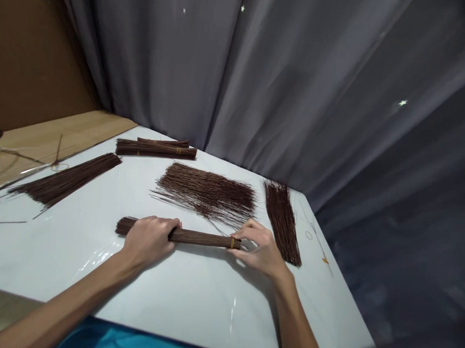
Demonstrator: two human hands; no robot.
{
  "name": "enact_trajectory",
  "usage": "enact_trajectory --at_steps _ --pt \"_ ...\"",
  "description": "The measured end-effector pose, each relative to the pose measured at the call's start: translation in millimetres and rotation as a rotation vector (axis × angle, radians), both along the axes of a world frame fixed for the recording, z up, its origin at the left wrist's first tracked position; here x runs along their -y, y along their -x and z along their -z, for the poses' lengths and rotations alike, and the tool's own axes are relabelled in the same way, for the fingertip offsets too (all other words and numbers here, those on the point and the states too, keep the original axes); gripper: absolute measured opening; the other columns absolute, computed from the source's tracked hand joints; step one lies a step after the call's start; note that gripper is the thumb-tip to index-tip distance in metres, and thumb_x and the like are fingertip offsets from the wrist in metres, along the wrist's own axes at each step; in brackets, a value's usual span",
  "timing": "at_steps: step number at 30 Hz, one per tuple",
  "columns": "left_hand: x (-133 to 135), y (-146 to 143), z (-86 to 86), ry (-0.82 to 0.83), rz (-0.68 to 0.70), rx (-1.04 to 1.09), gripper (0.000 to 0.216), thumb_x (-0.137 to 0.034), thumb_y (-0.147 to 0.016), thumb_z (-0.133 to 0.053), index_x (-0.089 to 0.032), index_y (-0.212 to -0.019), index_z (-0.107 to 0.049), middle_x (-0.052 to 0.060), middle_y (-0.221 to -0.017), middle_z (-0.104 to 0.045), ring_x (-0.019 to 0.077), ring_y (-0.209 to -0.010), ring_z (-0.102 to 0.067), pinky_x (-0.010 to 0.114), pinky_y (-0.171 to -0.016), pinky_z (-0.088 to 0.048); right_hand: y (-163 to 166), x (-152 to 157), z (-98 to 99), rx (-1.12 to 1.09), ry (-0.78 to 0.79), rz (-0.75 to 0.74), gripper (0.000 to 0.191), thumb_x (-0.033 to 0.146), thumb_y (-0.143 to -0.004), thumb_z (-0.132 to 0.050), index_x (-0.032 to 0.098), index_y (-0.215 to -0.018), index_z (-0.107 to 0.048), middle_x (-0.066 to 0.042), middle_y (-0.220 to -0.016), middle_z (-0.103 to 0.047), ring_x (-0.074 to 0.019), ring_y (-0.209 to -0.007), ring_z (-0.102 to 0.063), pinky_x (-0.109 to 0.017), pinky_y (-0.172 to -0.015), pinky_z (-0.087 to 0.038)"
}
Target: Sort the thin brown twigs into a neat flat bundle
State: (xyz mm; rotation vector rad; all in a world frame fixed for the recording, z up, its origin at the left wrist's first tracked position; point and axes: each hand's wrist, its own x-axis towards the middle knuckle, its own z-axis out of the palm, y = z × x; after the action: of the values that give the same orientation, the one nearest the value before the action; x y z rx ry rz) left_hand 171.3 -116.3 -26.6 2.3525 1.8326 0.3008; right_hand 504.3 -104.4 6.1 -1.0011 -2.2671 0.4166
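Observation:
A tight bundle of thin brown sticks (pixel 203 238) lies crosswise in front of me, over the white table. My left hand (pixel 151 237) is wrapped around it toward its left end, and the loose tips stick out past the hand. A thin yellow tie circles the bundle near its right end. There my right hand (pixel 255 245) pinches the bundle between thumb and fingers, right by the tie. Just behind the bundle, a flat spread of loose brown sticks (pixel 208 191) lies on the table, some of its ends close to my right hand.
Yellow-tied bundles (pixel 156 149) lie at the back. A fanned pile of sticks (pixel 72 178) is at the left, another dark pile (pixel 282 223) at the right. The white table (pixel 163 300) ends at a grey curtain (pixel 260 82). A brown board (pixel 36 54) stands back left.

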Motion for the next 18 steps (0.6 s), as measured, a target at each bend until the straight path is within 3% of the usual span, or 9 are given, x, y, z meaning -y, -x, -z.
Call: enact_trajectory --at_steps 3,8,13,18 --pt "-0.5 -0.4 -1.3 0.010 0.001 -0.020 0.038 -0.020 -0.081 -0.060 -0.031 -0.111 -0.080 0.002 -0.098 -0.083 0.0303 -0.091 -0.074 0.039 -0.075 -0.046 0.9 1.0 -3.3 0.042 0.025 0.003 0.026 0.027 -0.087 -0.089 0.024 -0.111 -0.081 -0.010 -0.103 -0.077 -0.0265 -0.095 -0.071 -0.042 -0.082 -0.062" --pt "-1.2 -3.2 -3.9 0.029 -0.016 -0.067 0.036 -0.021 -0.083 -0.058 -0.029 -0.110 -0.080 0.005 -0.097 -0.083 0.0307 -0.089 -0.075 0.038 -0.072 -0.045 13.9 6.4 -8.9 0.107 0.043 -0.038 0.057 0.032 -0.089 -0.088 0.027 -0.143 -0.069 -0.011 -0.127 -0.077 -0.0312 -0.117 -0.069 -0.048 -0.100 -0.058" --pt "-2.1 -4.4 -5.8 0.040 -0.039 -0.086 0.032 -0.022 -0.083 -0.058 -0.028 -0.106 -0.080 0.006 -0.093 -0.082 0.0311 -0.087 -0.074 0.038 -0.070 -0.045 15.5 6.2 -5.6 0.204 0.035 -0.006 0.029 0.035 -0.100 -0.077 0.026 -0.128 -0.078 -0.008 -0.115 -0.081 -0.0286 -0.105 -0.073 -0.046 -0.096 -0.056" --pt "-3.2 -5.9 -6.7 0.068 -0.061 -0.091 0.029 -0.024 -0.082 -0.060 -0.027 -0.103 -0.079 0.007 -0.092 -0.082 0.0305 -0.087 -0.073 0.037 -0.070 -0.044 4.3 1.5 -2.6 0.141 0.032 -0.036 0.026 0.035 -0.098 -0.080 0.026 -0.122 -0.081 -0.008 -0.109 -0.083 -0.0276 -0.096 -0.073 -0.044 -0.089 -0.058"
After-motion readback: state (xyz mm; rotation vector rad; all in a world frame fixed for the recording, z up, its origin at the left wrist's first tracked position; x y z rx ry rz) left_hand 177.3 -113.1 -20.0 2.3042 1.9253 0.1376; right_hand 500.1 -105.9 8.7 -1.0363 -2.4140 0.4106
